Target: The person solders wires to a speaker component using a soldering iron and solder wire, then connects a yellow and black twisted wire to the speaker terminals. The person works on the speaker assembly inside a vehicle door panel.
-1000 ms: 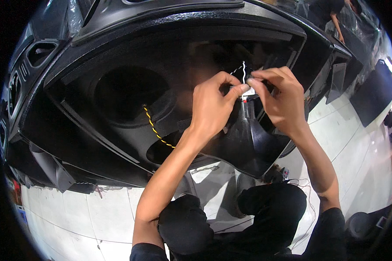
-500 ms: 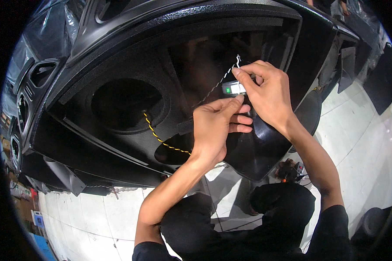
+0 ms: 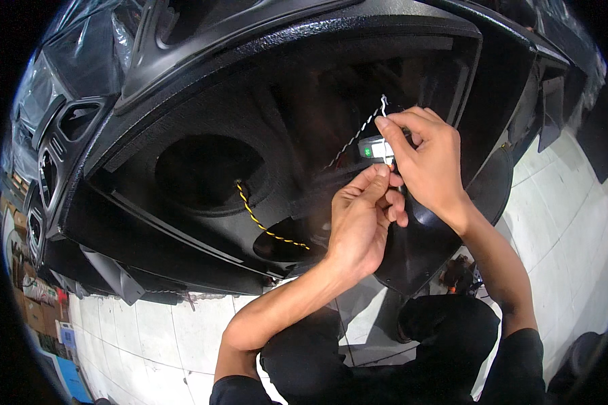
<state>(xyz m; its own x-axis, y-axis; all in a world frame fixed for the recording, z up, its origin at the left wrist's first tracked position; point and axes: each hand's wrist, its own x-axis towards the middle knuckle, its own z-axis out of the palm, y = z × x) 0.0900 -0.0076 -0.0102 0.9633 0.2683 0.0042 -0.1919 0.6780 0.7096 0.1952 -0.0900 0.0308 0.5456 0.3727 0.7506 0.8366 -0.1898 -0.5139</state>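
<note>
I am working on a black speaker-like cabinet (image 3: 317, 81). My right hand (image 3: 422, 155) pinches a white wire (image 3: 384, 104) between thumb and index finger, just above a small dark device with a white label and a green light (image 3: 367, 151). Below the device, my left hand (image 3: 361, 223) has thumb and index pinched on the white wire's lower part, its other fingers curled loosely. A twisted black-and-white wire (image 3: 361, 129) runs down-left from the top of the white one. At the left, a twisted yellow-and-black wire (image 3: 253, 216) hangs from a round recess (image 3: 189, 172).
More black moulded panels (image 3: 74, 135), some under clear plastic, stand left and behind. Cardboard boxes (image 3: 34, 310) and a blue object (image 3: 74, 374) are at the far left. The white tiled floor (image 3: 135, 337) lies below, with a dark clutter of tools (image 3: 459, 273) near my right knee.
My left hand has dropped from beside the right hand to below the device. The device's green light now shows, where earlier it was hidden behind my fingers. The camera view has shifted slightly.
</note>
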